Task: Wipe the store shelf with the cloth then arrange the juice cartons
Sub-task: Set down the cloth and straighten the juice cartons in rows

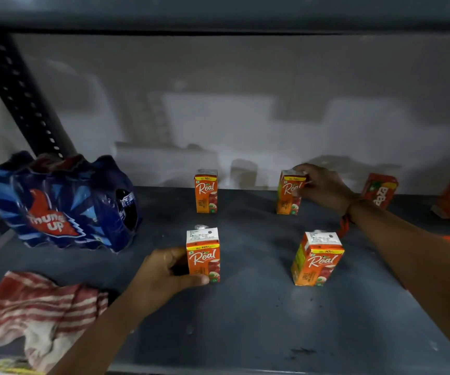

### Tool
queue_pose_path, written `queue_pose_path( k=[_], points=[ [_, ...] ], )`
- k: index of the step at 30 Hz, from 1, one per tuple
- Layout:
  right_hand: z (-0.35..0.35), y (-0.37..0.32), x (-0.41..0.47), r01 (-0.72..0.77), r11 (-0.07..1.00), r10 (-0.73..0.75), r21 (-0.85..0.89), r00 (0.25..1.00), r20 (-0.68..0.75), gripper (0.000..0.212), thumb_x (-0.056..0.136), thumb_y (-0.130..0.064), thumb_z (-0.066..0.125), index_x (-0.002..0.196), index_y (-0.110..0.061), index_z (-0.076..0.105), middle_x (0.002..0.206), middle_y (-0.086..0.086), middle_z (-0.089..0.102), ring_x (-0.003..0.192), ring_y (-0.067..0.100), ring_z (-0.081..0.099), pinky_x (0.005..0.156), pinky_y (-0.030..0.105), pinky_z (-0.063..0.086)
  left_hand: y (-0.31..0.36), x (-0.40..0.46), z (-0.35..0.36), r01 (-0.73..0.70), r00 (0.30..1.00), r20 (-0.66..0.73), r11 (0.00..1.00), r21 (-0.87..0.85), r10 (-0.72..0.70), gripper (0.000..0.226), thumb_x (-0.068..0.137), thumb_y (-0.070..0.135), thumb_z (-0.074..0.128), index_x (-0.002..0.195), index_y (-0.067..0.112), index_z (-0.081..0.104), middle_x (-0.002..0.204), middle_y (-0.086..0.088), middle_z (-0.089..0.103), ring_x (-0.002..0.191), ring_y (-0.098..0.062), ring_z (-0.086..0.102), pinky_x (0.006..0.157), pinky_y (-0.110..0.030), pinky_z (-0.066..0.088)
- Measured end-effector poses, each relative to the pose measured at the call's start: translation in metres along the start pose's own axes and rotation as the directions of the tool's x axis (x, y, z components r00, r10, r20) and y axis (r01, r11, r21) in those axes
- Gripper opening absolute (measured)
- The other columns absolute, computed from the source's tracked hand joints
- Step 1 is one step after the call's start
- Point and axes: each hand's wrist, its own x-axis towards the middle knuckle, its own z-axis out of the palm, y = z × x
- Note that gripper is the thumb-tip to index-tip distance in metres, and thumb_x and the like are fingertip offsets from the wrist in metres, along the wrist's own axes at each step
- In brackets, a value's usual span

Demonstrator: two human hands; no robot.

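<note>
- The left hand (164, 277) is nearest; its grip is closed around the front-left Real apple juice carton (203, 257), thumb low across the front face and fingers wrapped round the carton's left side and back, which are hidden.
- That carton stands upright on the dark metal shelf (245, 320). I judge it light and stiff-walled, but the card will dent under a hard squeeze, so a hold across the two broad faces at mid-height suits it better than a pinch at the folded top.
- To the left of this grip and nearer the shelf's front edge lies the red-and-white striped cloth (37, 307), crumpled and let go; it looks soft and limp.
- To the right of the left grip stands the front-right carton (317, 259), upright, untouched and turned slightly off square.
- Beyond the left grip, the back-left carton (205, 191) stands free.
- The right hand (324, 186) reaches farthest; its grip pinches the back-right carton (290, 192) near the top, fingers over the lid fold and thumb on the front. A hold that high could tip so narrow a box if it is pushed rather than lifted.
- Far left of both grips sits a shrink-wrapped Thums Up bottle pack (61, 201), likely heavy.
- Past the right grip lie red cartons (379, 190), tilted and blurred.
</note>
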Motion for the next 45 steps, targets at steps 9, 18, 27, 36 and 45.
queue_pose_path(
  k=[9,18,27,36,45],
  points=[
    [0.000,0.002,-0.008,-0.044,0.998,0.043,0.045,0.999,0.020,0.072,0.084,-0.012,0.074,0.147,-0.017,0.039,0.140,0.016,0.054,0.124,0.030,0.056,0.095,0.027,0.040,0.009,-0.007,0.003,0.018,1.000,-0.016,1.000,0.000,-0.018,0.041,0.053,0.040,0.084,0.092,0.035,0.072,0.096,0.012,0.076,0.092,-0.007,0.070,0.086,-0.027,0.053],
    [-0.054,-0.004,-0.069,-0.004,0.998,0.013,0.056,0.989,-0.148,0.062,0.087,-0.014,0.070,0.143,-0.024,0.046,0.141,0.009,0.056,0.129,0.025,0.053,0.109,0.038,0.042,0.042,-0.064,0.044,-0.012,0.777,-0.628,0.998,0.055,0.044,0.049,0.045,0.057,0.082,0.082,0.038,0.057,0.079,0.012,0.064,0.075,-0.002,0.060,0.062,-0.031,0.050],
    [-0.083,0.066,-0.199,0.043,0.887,0.226,0.461,0.828,-0.513,0.066,0.073,-0.060,0.074,0.130,-0.034,0.054,0.132,-0.011,0.060,0.122,0.004,0.056,0.098,0.026,0.044,0.064,-0.019,0.148,-0.015,0.986,-0.168,1.000,-0.015,0.012,0.081,0.061,0.030,0.087,0.133,0.027,0.048,0.127,0.013,0.056,0.115,0.002,0.051,0.092,-0.022,0.042],
    [-0.062,0.129,-0.220,-0.226,0.817,0.256,0.531,0.966,0.017,0.074,0.057,-0.022,0.088,0.125,-0.026,0.057,0.115,-0.004,0.073,0.106,0.011,0.069,0.098,0.032,0.050,0.058,0.025,0.162,-0.013,0.993,-0.112,0.990,0.143,0.029,0.045,0.061,0.047,0.084,0.099,0.030,0.067,0.095,0.016,0.073,0.091,0.003,0.064,0.078,-0.022,0.048],
    [-0.067,0.134,-0.214,-0.201,0.852,0.199,0.483,0.978,0.058,0.048,0.059,-0.030,0.086,0.104,-0.027,0.070,0.103,-0.007,0.077,0.097,0.011,0.073,0.095,0.035,0.052,0.061,0.026,0.155,-0.054,0.994,-0.087,0.982,0.182,0.071,0.033,0.060,0.057,0.076,0.087,0.040,0.067,0.091,0.037,0.067,0.087,0.014,0.062,0.070,-0.011,0.041]
  ],
)
